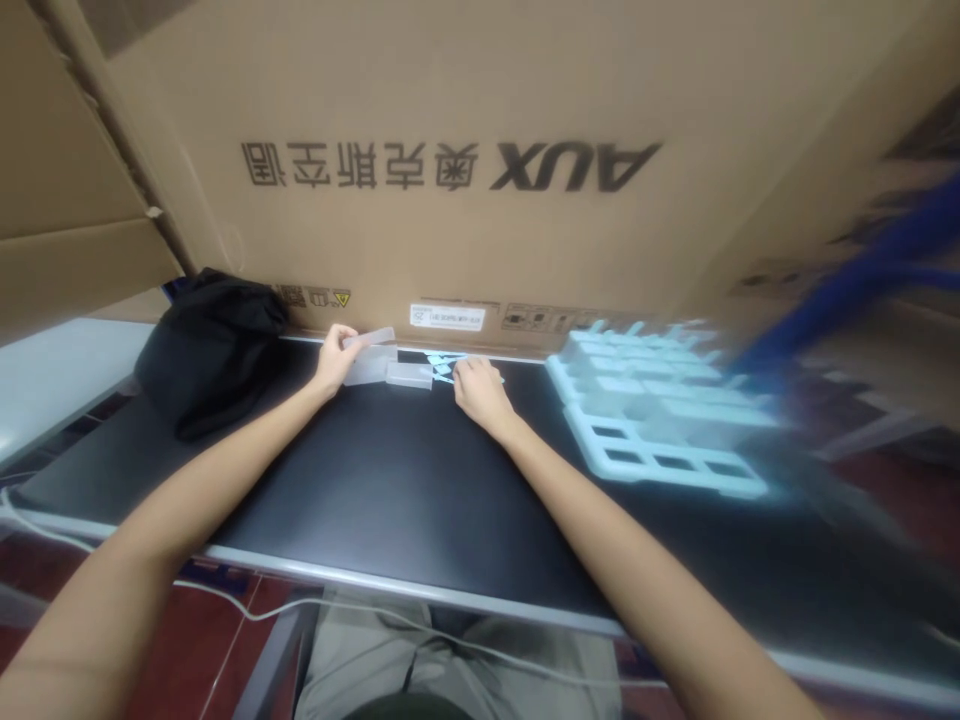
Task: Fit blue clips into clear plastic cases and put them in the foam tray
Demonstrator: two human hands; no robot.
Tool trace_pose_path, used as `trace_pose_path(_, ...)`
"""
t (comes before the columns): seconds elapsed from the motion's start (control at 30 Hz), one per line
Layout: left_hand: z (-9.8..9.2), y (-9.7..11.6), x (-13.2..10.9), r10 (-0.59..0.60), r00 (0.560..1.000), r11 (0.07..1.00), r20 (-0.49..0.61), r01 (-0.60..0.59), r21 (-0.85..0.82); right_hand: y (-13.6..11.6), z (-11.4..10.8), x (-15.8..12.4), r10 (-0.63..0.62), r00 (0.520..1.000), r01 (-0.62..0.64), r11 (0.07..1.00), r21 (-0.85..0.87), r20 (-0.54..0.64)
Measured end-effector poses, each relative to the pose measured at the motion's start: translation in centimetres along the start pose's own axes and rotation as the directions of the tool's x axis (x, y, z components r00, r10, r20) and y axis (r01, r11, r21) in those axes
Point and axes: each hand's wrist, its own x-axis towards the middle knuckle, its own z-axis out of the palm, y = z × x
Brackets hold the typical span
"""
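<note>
At the far side of the black tabletop, my left hand (335,358) is closed on a small translucent plastic case (373,338), thumb and fingers pinching its left end. More clear cases lie just below and beside it, one of them a flat clear case (409,375) to the right. My right hand (480,388) is over several small light-blue plastic pieces (439,364), its fingers curled down onto them. Whatever sits under those fingertips is hidden. On the right stands a light-blue foam tray (630,465) with slots, filled with pale upright parts, blurred toward its right side.
A large cardboard box (450,230) with upside-down lettering rises behind the table (420,480). At the left is a black cloth bag (214,350). A blue metal bar (847,270) slants at the right. A white cable (255,612) hangs below the table's front edge.
</note>
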Motion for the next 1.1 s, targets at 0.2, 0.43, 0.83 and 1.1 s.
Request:
trace_pose_path(0.2,-1.1,2.1,-1.4,0.411,0.908,0.908,0.082,-0.415,0.052,0.2,-0.3,-0.3,-0.054,0.997,0.057,0.997,0.043,-0.055)
trace_pose_path(0.43,0.5,5.7,-6.0,0.670,0.520,0.676,0.529,-0.722,-0.146,0.4,-0.1,-0.1,-0.107,0.994,0.107,0.992,0.070,-0.005)
trace_pose_path(0.83,1.8,6.3,-7.2,0.522,0.321,0.604,0.790,-0.793,-0.076,1.1,0.2,0.4,-0.142,0.986,0.147,0.988,0.048,-0.086)
trace_pose_path(1.1,3.3,7.8,-7.7,0.506,0.309,0.471,0.806,-0.881,0.043,2.4,-1.5,-0.2,-0.208,0.974,0.210,0.978,0.013,-0.092)
